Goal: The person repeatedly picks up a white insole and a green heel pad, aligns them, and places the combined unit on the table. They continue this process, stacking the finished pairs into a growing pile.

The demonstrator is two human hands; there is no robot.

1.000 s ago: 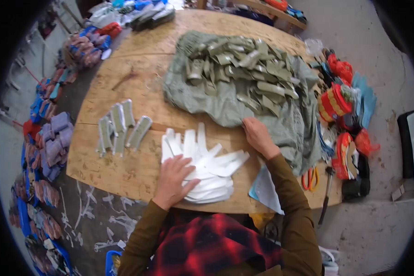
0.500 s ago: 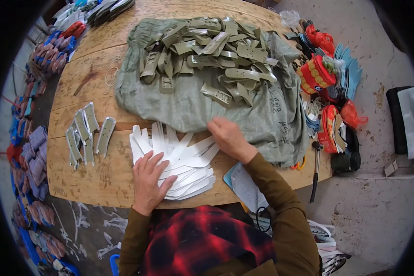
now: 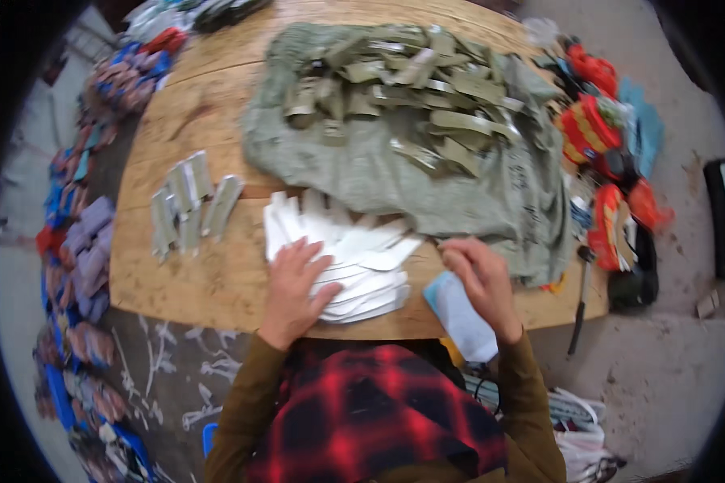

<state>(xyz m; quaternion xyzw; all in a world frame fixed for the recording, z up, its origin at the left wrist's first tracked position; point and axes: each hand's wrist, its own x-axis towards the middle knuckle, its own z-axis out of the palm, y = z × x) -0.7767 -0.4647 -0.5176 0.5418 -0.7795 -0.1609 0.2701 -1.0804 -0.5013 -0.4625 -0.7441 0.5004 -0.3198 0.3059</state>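
Note:
A fanned pile of flat white strips point(image 3: 370, 278) lies near the table's front edge. My left hand point(image 3: 296, 291) rests on its left side, fingers spread. To the right of the pile my right hand point(image 3: 482, 282) is closed, thumb and fingers pressed together. Whatever it may hold is too small or blurred to name. Beneath that hand, a pale blue-and-white flat piece point(image 3: 465, 322) overhangs the table edge. Just beyond both hands spreads a grey-green woven sack point(image 3: 338, 169), with a heap of curved olive-green pieces point(image 3: 411, 80) on it.
Several olive pieces with shiny edges point(image 3: 189, 201) lie on the wooden table point(image 3: 169, 294) at the left. Red bags point(image 3: 588, 133) and a long dark-handled tool point(image 3: 579, 302) are along the right side. Bundled pieces point(image 3: 89, 241) line the floor at left.
My right hand has moved away from the sack's edge, rightward and nearer to me. My left hand stays on the white strips. The whole view has shifted, and the picture is blurrier.

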